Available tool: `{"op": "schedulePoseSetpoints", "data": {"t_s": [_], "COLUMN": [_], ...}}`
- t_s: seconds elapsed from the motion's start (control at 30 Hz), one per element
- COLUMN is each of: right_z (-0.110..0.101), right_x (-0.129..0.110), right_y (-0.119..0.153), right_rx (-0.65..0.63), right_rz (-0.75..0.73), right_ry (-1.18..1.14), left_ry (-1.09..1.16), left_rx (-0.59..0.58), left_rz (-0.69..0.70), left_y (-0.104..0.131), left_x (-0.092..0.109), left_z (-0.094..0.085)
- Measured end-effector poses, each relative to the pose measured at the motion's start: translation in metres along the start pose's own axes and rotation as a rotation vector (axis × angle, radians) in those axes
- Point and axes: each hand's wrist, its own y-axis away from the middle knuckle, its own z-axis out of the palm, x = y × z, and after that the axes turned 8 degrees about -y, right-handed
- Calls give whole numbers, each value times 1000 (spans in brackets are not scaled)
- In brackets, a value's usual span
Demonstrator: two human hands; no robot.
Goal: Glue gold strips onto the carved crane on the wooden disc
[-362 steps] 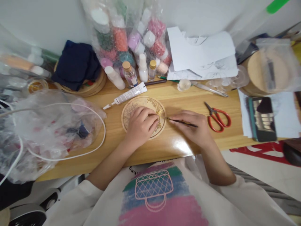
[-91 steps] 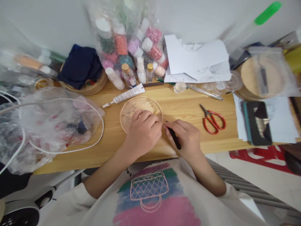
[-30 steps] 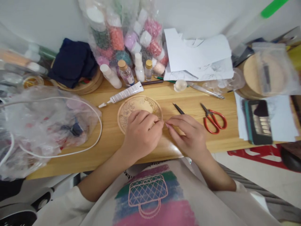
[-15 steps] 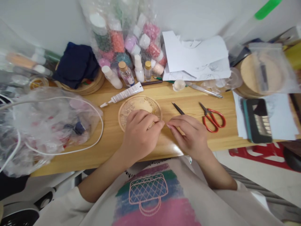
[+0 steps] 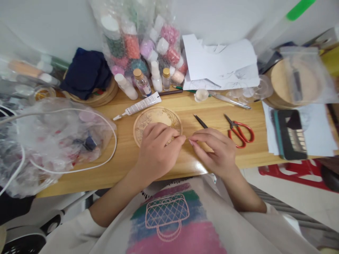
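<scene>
My left hand is over the near part of a round wooden disc with carved, partly gilded patterns, its thumb and forefinger pinched together. A hand's breadth to the right, my right hand also pinches, its fingertips close to the left ones. Something very thin seems to span the small gap between the fingertips, too fine to name. Just beyond my right hand lie black tweezers, partly covered by it. Red-handled scissors rest further right. A white glue tube lies behind the disc.
Small bottles and a clear bag of colourful jars stand at the back. A plastic bag with a white cable fills the left. White papers, a pen and a black case are on the right.
My right hand has shifted very slightly to the right, widening the gap between the fingertips a little. My left hand stays in place.
</scene>
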Motion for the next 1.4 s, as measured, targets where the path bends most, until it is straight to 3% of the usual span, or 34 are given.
{"op": "schedulePoseSetpoints", "data": {"t_s": [0.47,0.9,1.4], "right_z": [2,28,27], "right_x": [6,50,49], "right_y": [-2,-1,1], "right_rx": [-12,-53,-127], "right_rz": [11,-35,-33], "right_ry": [6,116,123], "left_ry": [-8,9,74], "left_rx": [-5,-84,-119], "left_rz": [-10,-125,-118], "left_y": [0,25,27], "left_x": [-5,-33,-34], "left_z": [5,36,38]}}
